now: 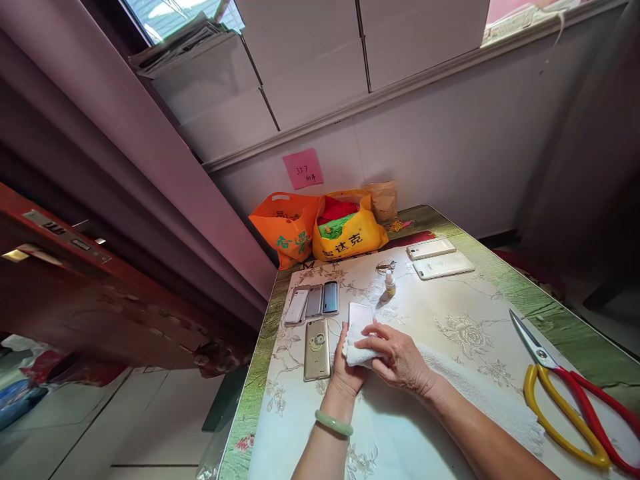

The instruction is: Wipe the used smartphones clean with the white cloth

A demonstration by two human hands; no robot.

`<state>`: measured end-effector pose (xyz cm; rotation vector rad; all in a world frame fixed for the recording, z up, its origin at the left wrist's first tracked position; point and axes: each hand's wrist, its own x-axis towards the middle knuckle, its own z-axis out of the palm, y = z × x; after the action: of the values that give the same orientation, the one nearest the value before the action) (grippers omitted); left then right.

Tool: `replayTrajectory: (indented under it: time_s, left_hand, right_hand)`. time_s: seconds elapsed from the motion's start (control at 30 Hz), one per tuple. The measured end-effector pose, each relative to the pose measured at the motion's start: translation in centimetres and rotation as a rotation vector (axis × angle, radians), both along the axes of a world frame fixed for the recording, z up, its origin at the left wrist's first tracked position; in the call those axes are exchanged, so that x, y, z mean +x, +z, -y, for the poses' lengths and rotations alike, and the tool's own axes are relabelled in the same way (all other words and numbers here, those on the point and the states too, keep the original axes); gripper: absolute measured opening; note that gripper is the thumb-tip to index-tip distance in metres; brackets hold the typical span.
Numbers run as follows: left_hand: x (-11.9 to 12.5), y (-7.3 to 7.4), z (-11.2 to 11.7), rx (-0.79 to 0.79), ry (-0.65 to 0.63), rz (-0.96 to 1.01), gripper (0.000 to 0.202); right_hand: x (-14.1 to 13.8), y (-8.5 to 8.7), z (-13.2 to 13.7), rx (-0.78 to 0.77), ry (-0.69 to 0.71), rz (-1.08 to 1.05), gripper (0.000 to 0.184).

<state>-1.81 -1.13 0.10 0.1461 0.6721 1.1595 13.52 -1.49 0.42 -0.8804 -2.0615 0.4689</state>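
Note:
My left hand [345, 367] is wrapped round a phone [360, 313] whose pale face shows above the fingers. Over its lower part my right hand [397, 353] presses a white cloth [361, 353] with bent fingers. More of a white towel [485, 407] trails along the table under my right forearm. Just left of my left hand lies a gold phone [317, 350] with a cartoon face on its back. Behind it rest several phones side by side, among them a white one [297, 307] and a blue-grey one [331, 297]. A small white bottle [390, 285] stands beyond my hands.
Large scissors [555, 373] with red and yellow handles lie at the right. Two phones, one of them white [444, 265], lie at the back right. An orange bag [287, 230] and a yellow bag [350, 230] stand against the wall. Glasses [385, 267] lie behind the bottle.

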Motion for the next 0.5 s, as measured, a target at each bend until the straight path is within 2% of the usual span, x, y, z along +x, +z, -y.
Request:
replayTrajectory:
  time_s: [0.13, 0.4, 0.5]
  left_hand:
    - [0.2, -0.5, 0.0, 0.008, 0.075, -0.007, 0.036]
    - [0.5, 0.1, 0.0, 0.02, -0.069, -0.046, 0.026]
    - [0.6, 0.2, 0.3, 0.071, -0.085, -0.069, 0.026]
  right_hand:
    - [-0.2, -0.8, -0.2, -0.014, -0.144, -0.014, 0.056]
    - [0.2, -1.0, -1.4, -0.064, -0.473, -0.134, 0.051]
    - [0.6, -0.8, -1.7, -0.037, -0.539, -0.198, 0.051]
